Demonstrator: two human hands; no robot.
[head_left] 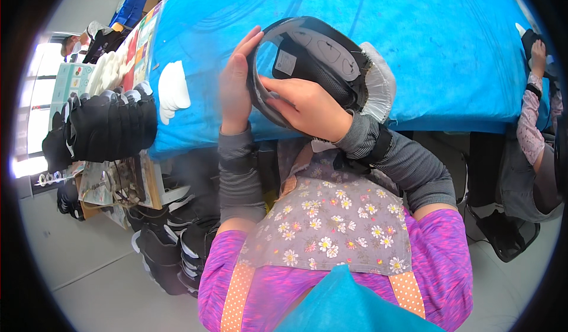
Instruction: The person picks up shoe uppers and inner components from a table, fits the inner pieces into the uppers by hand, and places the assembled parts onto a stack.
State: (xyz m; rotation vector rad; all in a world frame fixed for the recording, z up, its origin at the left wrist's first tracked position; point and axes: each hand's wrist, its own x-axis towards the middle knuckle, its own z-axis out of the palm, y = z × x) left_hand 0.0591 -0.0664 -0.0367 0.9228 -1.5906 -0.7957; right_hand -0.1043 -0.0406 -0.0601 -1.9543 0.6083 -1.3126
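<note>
A black shoe upper [316,65] is held open over the near edge of the blue-covered table. A pale label sits inside it, and a frayed white lining edge [378,83] sticks out on its right. My left hand [236,89] stands upright against the left outer side of the upper, fingers pressed along its rim. My right hand [310,107] reaches across from the right, its fingers tucked inside the near-left rim and pinching the edge. The right fingertips are partly hidden by the upper's wall.
On the blue table cover [432,48], white curved pieces [173,89] lie at the left. A row of black uppers [109,125] stands beyond them, with more black uppers [165,255] stacked low at left. At far right, another person's hand [537,57] holds a dark piece.
</note>
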